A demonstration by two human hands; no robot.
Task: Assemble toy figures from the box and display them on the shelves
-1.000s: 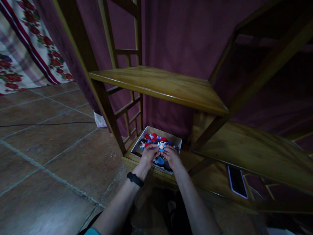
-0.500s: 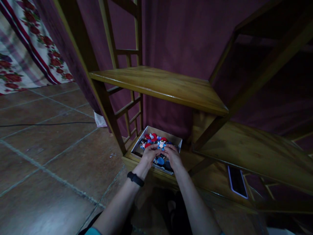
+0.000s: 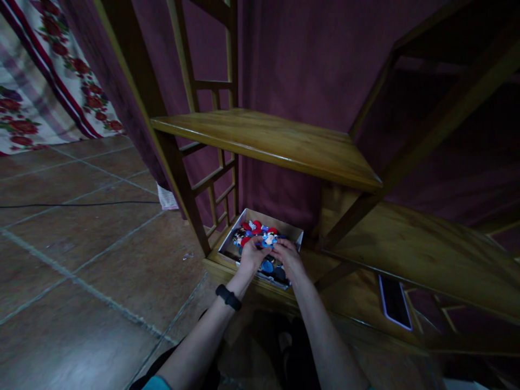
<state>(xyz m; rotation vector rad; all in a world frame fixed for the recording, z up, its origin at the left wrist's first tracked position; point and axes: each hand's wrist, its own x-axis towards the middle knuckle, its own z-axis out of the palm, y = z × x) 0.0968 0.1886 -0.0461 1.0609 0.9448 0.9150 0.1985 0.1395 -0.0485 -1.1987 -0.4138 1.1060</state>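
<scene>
A small toy figure [image 3: 270, 237], blue and white with some red and black at its top, is held between my two hands over an open cardboard box [image 3: 293, 234]. My left hand [image 3: 252, 253] pinches the figure from the left, a dark band around that wrist. From the right, my right hand [image 3: 286, 255] grips it with bent fingers. Beneath and around them the box holds several small toys, among them red pieces [image 3: 252, 226] at the back and a round blue piece [image 3: 267, 266] near the front. My hands hide part of the contents.
The box stands on the low board of a wooden shelf unit, under a higher shelf [image 3: 260, 135]. A slanting wooden post [image 3: 349, 219] rises to the right. A phone [image 3: 395, 301] lies farther right. Tiled floor [image 3: 101, 271] spreads to the left, crossed by a black cable [image 3: 81, 205].
My left hand has shifted slightly to the right and up against the figure. The figure has tilted and moved a few pixels; the box stays in place.
</scene>
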